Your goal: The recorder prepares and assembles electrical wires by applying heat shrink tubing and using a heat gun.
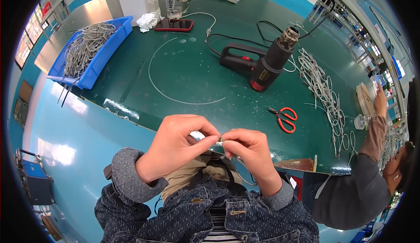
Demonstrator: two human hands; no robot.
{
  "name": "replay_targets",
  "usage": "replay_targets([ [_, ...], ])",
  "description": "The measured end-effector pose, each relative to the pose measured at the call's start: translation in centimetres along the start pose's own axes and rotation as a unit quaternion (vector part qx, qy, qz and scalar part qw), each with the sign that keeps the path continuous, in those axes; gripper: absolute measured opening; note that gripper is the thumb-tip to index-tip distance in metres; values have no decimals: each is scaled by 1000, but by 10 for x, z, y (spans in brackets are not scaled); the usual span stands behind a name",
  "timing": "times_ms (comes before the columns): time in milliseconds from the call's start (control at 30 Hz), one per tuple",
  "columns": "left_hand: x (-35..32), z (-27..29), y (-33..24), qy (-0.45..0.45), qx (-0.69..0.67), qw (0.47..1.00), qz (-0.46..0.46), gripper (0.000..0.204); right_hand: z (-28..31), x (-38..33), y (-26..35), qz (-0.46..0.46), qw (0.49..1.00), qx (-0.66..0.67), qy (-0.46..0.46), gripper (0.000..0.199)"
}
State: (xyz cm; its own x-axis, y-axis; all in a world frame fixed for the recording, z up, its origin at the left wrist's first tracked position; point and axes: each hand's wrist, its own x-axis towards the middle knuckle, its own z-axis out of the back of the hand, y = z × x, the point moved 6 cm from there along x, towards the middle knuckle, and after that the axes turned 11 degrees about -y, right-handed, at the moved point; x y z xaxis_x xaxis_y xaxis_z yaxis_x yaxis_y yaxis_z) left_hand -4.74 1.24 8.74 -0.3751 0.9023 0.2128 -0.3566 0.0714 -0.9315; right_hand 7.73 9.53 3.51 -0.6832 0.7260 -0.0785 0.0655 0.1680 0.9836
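My left hand (181, 142) and my right hand (249, 149) meet fingertip to fingertip just over the table's front edge. Both are closed in a pinch around a tiny pale piece (220, 142), mostly hidden by the fingers. From beneath my right hand a thin grey cable (247, 181) loops down toward my lap; it seems to run from the pinched piece. Farther in, red-handled snips (286, 119) lie with their blades apart, right of my hands. Beyond my hands, one loose length of pale tubing or cable (154, 83) curves across the green tabletop (192, 72).
A black heat gun (269, 63) stands nozzle up, its cord trailing behind. Bundled grey cables (321, 83) lie at right. A blue tray (94, 79) of cables overhangs the left edge. A phone (174, 25), bottle (173, 2) and crumpled tissue (148, 22) sit behind. A co-worker (358, 190) reaches in from the right.
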Motion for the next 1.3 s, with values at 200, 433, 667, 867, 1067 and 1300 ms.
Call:
replay_targets([
  [200, -11, -8, 35, 66, -187, 963, 184, 5, -10, -7, 15, 276, 936, -216, 35, 6],
  [433, -22, -18, 48, 97, -298, 896, 314, 6, -13, -14, 22, 374, 893, -249, 30, 10],
  [667, -21, -23, 47, 87, -314, 886, 329, 9, -10, -13, 21, 377, 895, -236, 10, 11],
  [867, -15, -18, 36, 13, -209, 962, 175, 7, -1, -15, 19, 285, 951, -119, -24, 8],
  [1067, -16, -13, 15, -90, -101, 991, 15, 9, 1, -13, -2, 101, 994, 25, -29, 9],
  [1300, -17, -14, -7, -129, 63, 976, -164, 15, -3, -11, -10, 74, 994, 79, 15, 8],
])
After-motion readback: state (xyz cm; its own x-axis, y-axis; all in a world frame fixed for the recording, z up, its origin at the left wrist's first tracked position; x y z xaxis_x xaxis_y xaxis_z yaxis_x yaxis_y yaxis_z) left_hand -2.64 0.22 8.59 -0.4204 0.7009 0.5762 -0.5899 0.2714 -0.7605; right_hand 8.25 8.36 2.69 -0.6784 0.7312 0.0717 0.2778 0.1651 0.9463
